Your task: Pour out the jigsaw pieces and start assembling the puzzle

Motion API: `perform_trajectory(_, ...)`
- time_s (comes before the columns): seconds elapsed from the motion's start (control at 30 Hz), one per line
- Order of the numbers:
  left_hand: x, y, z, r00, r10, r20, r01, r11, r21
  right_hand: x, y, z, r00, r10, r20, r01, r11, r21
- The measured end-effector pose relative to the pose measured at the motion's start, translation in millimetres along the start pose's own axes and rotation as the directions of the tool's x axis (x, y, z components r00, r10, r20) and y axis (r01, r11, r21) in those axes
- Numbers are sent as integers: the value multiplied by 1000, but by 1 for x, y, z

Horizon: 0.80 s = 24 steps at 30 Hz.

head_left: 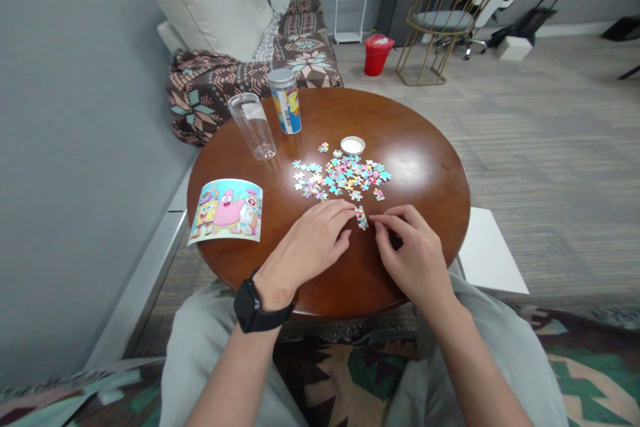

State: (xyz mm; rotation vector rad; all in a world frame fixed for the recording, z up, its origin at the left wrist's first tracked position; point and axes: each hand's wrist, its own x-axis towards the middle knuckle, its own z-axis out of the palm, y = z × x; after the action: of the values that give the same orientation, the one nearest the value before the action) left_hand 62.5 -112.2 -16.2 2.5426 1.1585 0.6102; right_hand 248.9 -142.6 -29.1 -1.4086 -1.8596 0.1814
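Note:
A small strip of joined jigsaw pieces [362,217] lies on the round wooden table [425,213] between my hands. My left hand [315,237], with a black watch at its wrist, rests palm down, fingers stretched out. Its fingertips touch the strip's upper left edge. My right hand [413,250] hovers at the strip's right side, fingers bent and a gap inside its curl; I see nothing held there. Just beyond is a loose pile of colourful jigsaw pieces [345,175]. One single piece [379,194] lies apart, near the right hand.
A cartoon picture sheet [227,211] lies at the table's left. Behind it stand a clear plastic jar [254,127] and a printed can [286,103] with a lid. A round lid [353,145] sits behind the pile. Beyond are a sofa [250,67], a red bin [376,57] and a chair [443,21].

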Motion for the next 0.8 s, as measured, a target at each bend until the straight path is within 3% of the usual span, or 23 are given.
perform_trajectory(0.17,0,0,-2,999,-21,-24,21,1000,-6,1,3,-1,998,57,-4,-56,998,22)
perform_trajectory(0.4,2,-10,-9,927,-300,-223,307,952,-7,3,7,-2,993,121,7,-121,985,126)
perform_trajectory(0.67,4,-14,-13,921,-345,-183,310,931,-195,5,7,2,991,133,-12,-128,974,189)
perform_trajectory(0.8,4,-14,-13,926,-347,-145,315,926,-206,5,6,3,989,143,-36,-132,970,206)
